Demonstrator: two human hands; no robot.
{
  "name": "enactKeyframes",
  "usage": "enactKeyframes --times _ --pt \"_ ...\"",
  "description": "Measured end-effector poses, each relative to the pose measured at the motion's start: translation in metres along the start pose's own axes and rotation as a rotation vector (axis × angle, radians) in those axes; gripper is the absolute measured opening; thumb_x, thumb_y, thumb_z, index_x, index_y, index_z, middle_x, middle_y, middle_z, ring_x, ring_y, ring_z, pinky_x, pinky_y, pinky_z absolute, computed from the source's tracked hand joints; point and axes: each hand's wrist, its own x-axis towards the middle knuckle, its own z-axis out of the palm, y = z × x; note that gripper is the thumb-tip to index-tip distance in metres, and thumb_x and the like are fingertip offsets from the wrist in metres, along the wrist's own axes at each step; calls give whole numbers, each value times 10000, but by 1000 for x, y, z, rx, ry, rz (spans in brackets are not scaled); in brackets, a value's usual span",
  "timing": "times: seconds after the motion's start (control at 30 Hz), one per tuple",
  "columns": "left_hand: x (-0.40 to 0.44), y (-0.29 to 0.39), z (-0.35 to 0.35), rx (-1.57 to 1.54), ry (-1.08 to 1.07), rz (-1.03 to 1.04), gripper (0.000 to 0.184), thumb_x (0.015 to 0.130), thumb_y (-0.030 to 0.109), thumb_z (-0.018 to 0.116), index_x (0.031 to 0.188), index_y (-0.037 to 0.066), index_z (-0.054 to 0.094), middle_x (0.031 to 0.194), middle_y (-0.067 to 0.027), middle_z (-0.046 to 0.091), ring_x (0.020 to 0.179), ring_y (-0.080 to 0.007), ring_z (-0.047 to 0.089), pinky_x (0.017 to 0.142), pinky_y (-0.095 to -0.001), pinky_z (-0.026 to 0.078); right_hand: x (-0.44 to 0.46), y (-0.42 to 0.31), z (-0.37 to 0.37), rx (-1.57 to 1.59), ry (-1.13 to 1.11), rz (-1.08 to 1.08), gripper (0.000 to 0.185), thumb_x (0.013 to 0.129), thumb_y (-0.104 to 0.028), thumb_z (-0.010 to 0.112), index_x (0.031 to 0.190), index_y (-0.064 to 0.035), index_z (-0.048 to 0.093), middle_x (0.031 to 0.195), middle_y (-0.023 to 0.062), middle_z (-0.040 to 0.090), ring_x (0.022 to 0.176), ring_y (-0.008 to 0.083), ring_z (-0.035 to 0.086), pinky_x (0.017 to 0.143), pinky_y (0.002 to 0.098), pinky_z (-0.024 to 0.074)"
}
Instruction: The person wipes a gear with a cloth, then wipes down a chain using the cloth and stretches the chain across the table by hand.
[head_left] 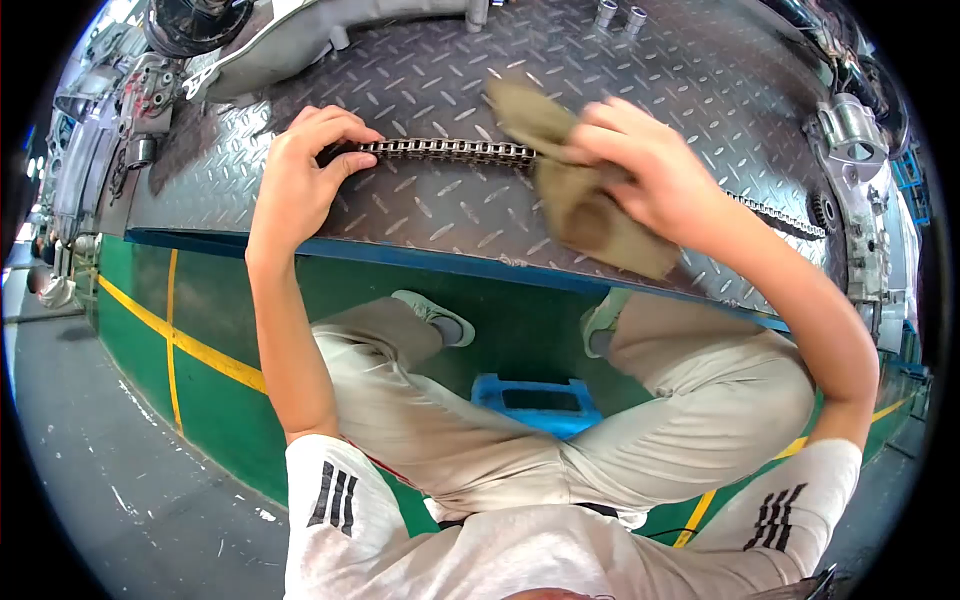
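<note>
While our left hand (312,165) pinches the chain (450,150) at left, right hand (648,165) gripping the cloth (608,232), we'd best pull the chain taut, cloth snug.

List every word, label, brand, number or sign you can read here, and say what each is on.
No readable text in this view.
Chain: no lettering can be made out.
Cloth: no lettering can be made out; it is blurred.
Left sleeve and right sleeve: black stripes only, no letters or numbers legible.
Metal part at far left: reddish marks, too small to read.
</note>
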Motion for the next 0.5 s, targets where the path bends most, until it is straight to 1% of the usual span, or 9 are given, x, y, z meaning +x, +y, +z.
enactKeyframes --times 0.07,0.1,0.17,0.23,0.3,0.4,0.43,0.47,0.5 --pt "1 -2 -1 -1 -13 22 212 790 -4 811 1000 -16 778 973 -92 738 960 -272 631 877 -370 512 -54 12 -29 -36 -16 106 435 674 105 709 1082 -28 639 1057 140 592 987 397 563 856 479 488" --pt "3 -2 0 -8 -18 32 212 790 -4 811 1000 -16 778 973 -92 738 960 -272 631 877 -370 512 -80 15 -42 -145 14 143 439 638 126 674 1053 -14 646 1048 143 602 993 397 569 864 469 483" --pt "3 -2 -3 -13 -43 16 207 793 -12 806 998 -18 779 967 -92 735 960 -272 629 878 -371 513 -139 28 -67 -219 76 222 434 602 156 612 1012 15 631 1050 161 635 1017 405 590 908 447 482" --pt "2 1 -3 16 -49 35 204 799 -20 802 1002 -18 779 962 -94 731 955 -260 634 877 -357 511 -182 41 -90 -311 106 276 404 615 180 599 987 23 593 1041 163 649 1006 409 599 917 439 479" --pt "3 7 -2 -8 -46 -50 197 801 -30 795 997 -18 778 946 -93 724 949 -244 638 873 -346 508 -211 46 -110 -299 95 407 396 633 189 594 988 15 574 1056 160 655 1016 401 598 936 425 469" --pt "2 4 -4 -26 -86 -49 251 806 -36 791 1055 -12 769 1002 -94 716 962 -236 644 892 -332 511 -223 48 -134 -376 -14 447 393 653 194 569 995 1 567 1074 151 651 1062 390 593 965 402 458" --pt "-1 3 -6 -66 -102 -68 273 806 -34 791 1077 -9 765 1032 -95 714 972 -237 647 901 -330 514 -223 45 -138 -360 -14 462 415 671 191 556 1044 10 584 1087 163 641 1079 407 587 986 424 459" --pt "-1 0 -11 -47 -160 -91 316 823 -49 762 1137 -20 738 1123 -102 696 1009 -249 651 979 -336 497 -224 42 -137 -335 2 557 447 680 189 547 1090 16 596 1108 172 637 1092 417 581 1013 437 454" --pt "-1 6 -10 -49 -161 -90 316 823 -49 762 1137 -20 738 1123 -102 696 1009 -249 651 979 -336 497 -223 39 -137 -313 17 650 481 689 187 538 1135 22 608 1129 181 633 1104 427 576 1040 449 450"
